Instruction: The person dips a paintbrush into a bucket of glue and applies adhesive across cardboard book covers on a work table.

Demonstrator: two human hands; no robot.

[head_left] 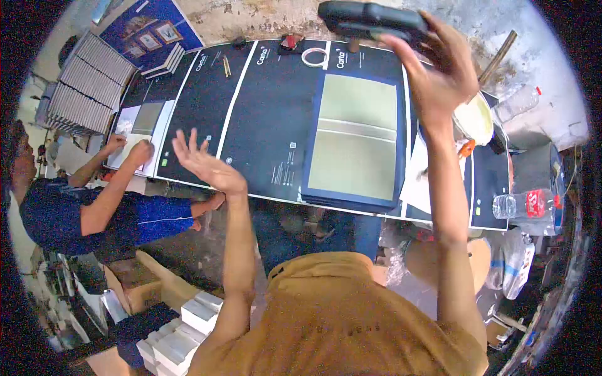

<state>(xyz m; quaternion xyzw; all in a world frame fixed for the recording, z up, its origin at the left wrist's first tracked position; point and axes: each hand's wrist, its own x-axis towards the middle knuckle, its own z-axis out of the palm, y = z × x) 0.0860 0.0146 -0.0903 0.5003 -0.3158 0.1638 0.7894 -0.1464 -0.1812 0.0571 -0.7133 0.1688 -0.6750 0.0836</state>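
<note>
My right hand is raised above the right part of the table, its fingers wrapped round a dark elongated object at the top of the view. My left hand is lifted over the table's front edge with its fingers spread and nothing in it. Between the two hands lies an open cover, with pale green boards, a white central strip and a dark blue border. White paper lies to its right, partly behind my right forearm.
A co-worker handles a booklet at the table's left end. Stacked books, a tape roll and a red-and-black item stand along the back. At right are a white tub, an orange-handled tool and a red-labelled bottle.
</note>
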